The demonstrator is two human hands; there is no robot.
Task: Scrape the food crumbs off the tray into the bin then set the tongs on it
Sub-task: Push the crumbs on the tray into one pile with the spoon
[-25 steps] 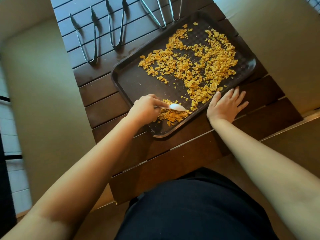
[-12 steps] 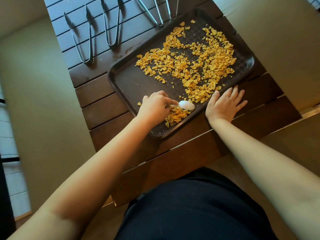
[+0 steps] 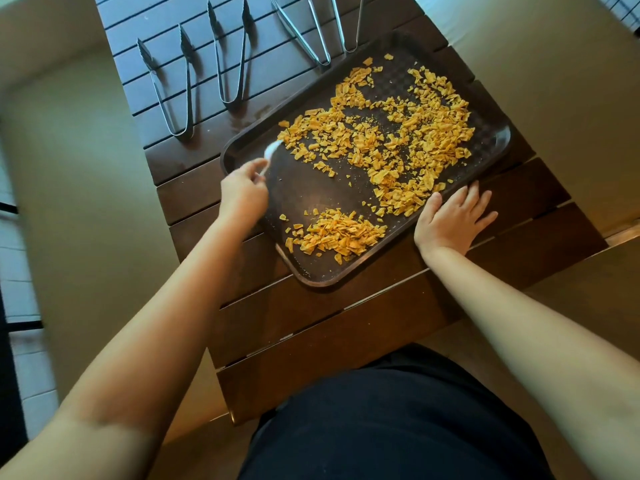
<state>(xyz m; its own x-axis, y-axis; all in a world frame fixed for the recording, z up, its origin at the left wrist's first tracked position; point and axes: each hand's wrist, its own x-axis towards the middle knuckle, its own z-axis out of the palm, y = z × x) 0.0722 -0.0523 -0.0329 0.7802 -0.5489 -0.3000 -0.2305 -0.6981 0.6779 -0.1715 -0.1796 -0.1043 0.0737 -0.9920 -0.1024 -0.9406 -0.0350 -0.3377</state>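
Note:
A dark brown tray (image 3: 313,188) lies at an angle on the slatted wooden table (image 3: 311,323). Orange-yellow crumbs (image 3: 391,140) are scattered over its far half, and a small heap of crumbs (image 3: 337,235) sits near its front corner. My left hand (image 3: 244,192) grips a white plastic spoon (image 3: 272,152) at the tray's left edge, its bowl next to the nearest scattered crumbs. My right hand (image 3: 452,216) lies flat against the tray's right front rim, fingers spread. Several metal tongs (image 3: 173,84) lie on the table behind the tray. No bin is in view.
Two tongs (image 3: 230,60) lie side by side left of the tray's far corner; two more (image 3: 311,32) reach to the tray's far rim. The narrow table has tan floor on both sides. My dark-clothed lap is at the near edge.
My left hand has lifted the spoon from the front heap and moved it up and left to the tray's far left edge. The right hand has stayed on the rim.

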